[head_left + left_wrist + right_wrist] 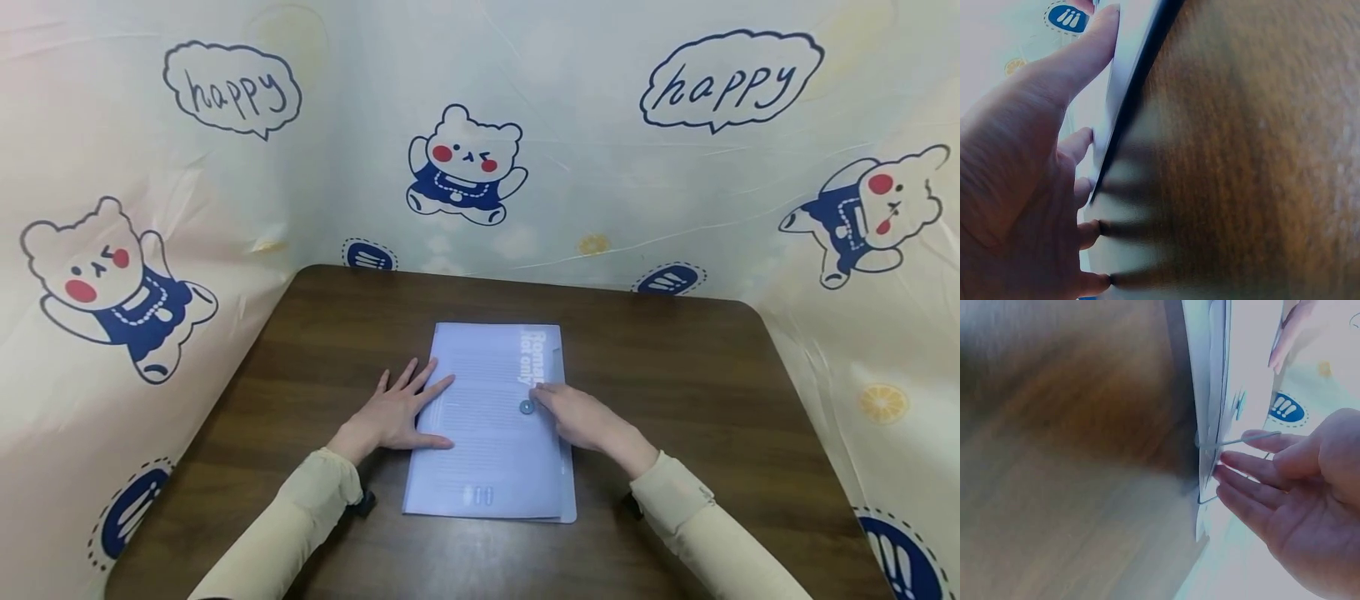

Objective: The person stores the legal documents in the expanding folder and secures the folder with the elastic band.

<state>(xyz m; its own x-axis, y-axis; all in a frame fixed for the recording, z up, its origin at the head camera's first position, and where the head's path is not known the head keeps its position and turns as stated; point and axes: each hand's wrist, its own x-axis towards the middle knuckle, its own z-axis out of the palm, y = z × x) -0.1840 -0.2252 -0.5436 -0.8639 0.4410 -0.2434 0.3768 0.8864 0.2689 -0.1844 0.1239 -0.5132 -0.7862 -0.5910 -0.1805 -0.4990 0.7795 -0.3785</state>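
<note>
A translucent blue-violet document folder lies upright to me on the table, with white lettering at its upper right and a small round button near its right side. My left hand spreads its fingers at the folder's left edge. Its thumb and index finger rest on the cover, while other fingertips touch the table in the left wrist view. Beside the button, my right hand pinches a thin pale elastic cord. In the right wrist view the cord loops around the folder's right edge up to the fingers.
Beneath the folder is a dark brown wooden table with rounded corners. A pale curtain printed with cartoon bears surrounds its far side and both flanks. Dark wrist gear shows under the left sleeve.
</note>
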